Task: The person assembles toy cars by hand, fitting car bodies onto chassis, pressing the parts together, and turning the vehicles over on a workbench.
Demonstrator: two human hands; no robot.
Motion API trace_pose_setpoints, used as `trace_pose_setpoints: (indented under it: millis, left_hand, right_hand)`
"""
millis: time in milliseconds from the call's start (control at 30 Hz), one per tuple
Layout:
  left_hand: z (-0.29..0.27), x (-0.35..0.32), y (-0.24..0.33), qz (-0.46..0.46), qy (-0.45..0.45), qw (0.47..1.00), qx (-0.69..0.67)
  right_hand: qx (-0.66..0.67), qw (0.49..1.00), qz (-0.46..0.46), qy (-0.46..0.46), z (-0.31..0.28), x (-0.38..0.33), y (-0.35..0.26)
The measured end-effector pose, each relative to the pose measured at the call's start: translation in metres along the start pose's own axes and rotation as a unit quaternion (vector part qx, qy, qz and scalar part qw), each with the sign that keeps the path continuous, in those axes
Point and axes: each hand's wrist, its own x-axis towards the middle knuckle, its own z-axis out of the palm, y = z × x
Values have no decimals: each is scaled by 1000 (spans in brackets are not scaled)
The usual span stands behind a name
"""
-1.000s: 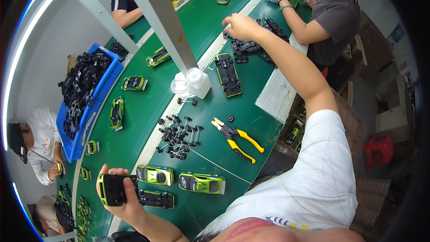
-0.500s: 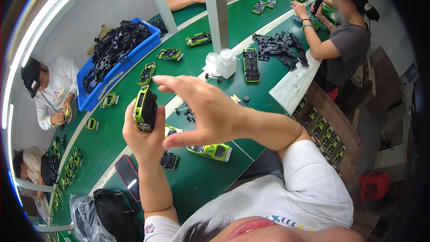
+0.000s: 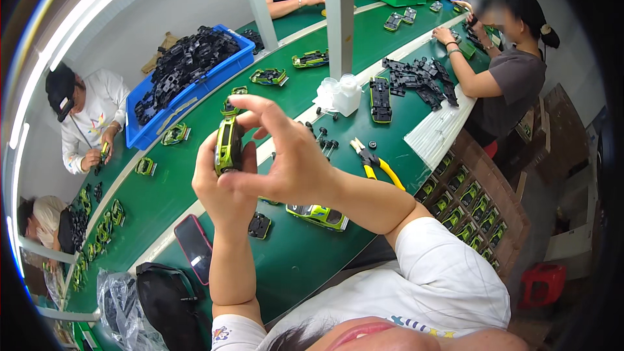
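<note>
My left hand holds up a small toy car, bright green and black, tilted on end above the green table. My right hand is curved around the car's other side; its thumb is at the lower end and its fingers are near the upper end. Where the right fingertips press is partly hidden. Below my forearms lie a green toy car body and a black chassis part. Beyond my right hand are several black wheel-and-axle pieces and yellow-handled pliers.
A blue bin heaped with black parts stands at left. White bottles sit by a metal post. Black chassis pieces lie near a co-worker. A phone and black bag are nearer; a partitioned box holds several cars.
My right hand has closed in on the toy car, its thumb now at the car's lower end. The view has shifted, and the pliers now show beyond my right forearm.
</note>
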Motion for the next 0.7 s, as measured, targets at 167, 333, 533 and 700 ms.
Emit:
trace_pose_setpoints:
  millis: [167,333,533,700]
  left_hand:
    - [-1,-5,-9,-28,-16,997,-70]
    - [-1,-5,-27,-48,-26,990,-133]
    - [4,-1,-25,-50,-18,997,-56]
    - [2,1,-26,-14,-21,999,-42]
  right_hand:
    - [-23,998,-50,6,8,2,6]
    - [7,999,-40,22,10,3,12]
    - [-50,996,-63,35,8,3,16]
    - [26,997,-65,44,12,11,26]
